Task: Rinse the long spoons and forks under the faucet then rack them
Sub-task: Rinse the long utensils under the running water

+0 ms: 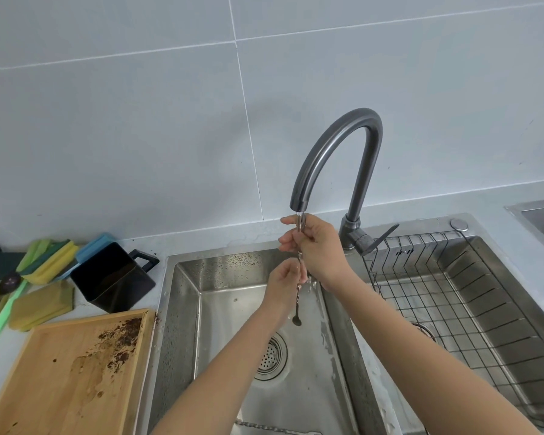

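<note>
Long twisted-handle spoon point(297, 301) held upright at frame centre, under the faucet point(333, 152) stream, over the left sink basin point(182, 309). Right hand point(318, 249) fingers point(288, 237) pinched on its upper end; left hand point(283, 285) fingers closed around its middle. Wire rack point(453, 293) at right.

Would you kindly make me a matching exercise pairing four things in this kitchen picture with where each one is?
Things:
1. long spoon
2. wire rack
3. black container
4. wooden board

Places:
A. in the right basin
B. on the counter, left of the sink, at the near edge
C. held in both hands under the faucet
D. on the counter beside the sponges

Pairs: 1-C, 2-A, 3-D, 4-B
</note>
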